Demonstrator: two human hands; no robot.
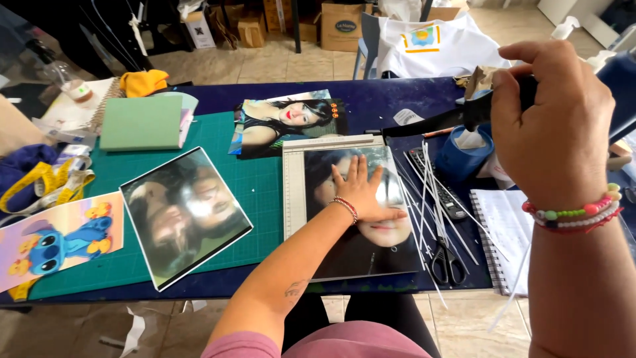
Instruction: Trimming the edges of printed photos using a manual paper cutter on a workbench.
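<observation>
Pressing the photo (pixel 371 219) flat on the trimmer (pixel 295 192), her left hand (pixel 363 189) lies open; right hand (pixel 553 126) grips the raised blade handle (pixel 477 114); next, I reckon, a steady downward cut.

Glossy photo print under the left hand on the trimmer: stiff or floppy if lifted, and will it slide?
The photo print looks thin and sheet-like, so it would probably flex when lifted by one edge. Its surface shows glare, so it likely slides easily on the trimmer board; the left hand lies flat on it. Probably very light, judging by the thin offcut strips beside it.
</observation>
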